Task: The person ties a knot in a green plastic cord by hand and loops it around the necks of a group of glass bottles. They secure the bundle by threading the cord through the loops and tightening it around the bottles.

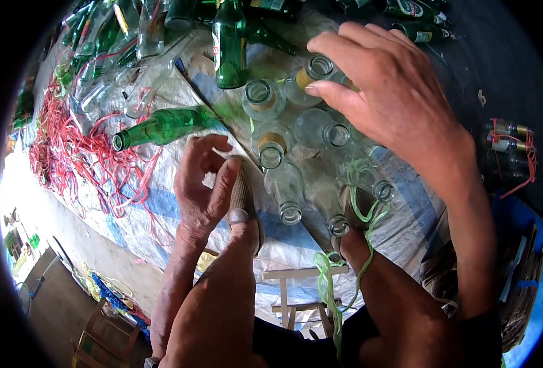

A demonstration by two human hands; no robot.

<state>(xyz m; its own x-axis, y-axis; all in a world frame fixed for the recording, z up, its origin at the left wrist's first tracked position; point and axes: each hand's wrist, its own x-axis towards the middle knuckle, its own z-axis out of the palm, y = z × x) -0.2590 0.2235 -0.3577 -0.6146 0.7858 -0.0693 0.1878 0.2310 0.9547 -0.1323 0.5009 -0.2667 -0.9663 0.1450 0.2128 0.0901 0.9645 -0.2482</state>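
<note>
Several clear glass bottles (296, 132) stand upright in a tight cluster on a plastic tarp (161, 202). My right hand (388, 98) reaches over the far side of the cluster, fingers spread, fingertips touching a clear bottle's neck (317, 69). My left hand (201, 184) hovers left of the cluster with loosely curled fingers, holding nothing that I can see. A green plastic string (363, 208) loops around the near bottles and trails down between my knees. My feet in woven shoes (244, 202) brace the cluster's near side.
A green bottle (230, 43) stands behind the cluster; another green bottle (161, 126) lies on its side to the left. More bottles are piled at the back. Red string (81, 153) tangles on the left. A tied bottle bundle (507, 144) sits right. A small stool (302, 288) is below.
</note>
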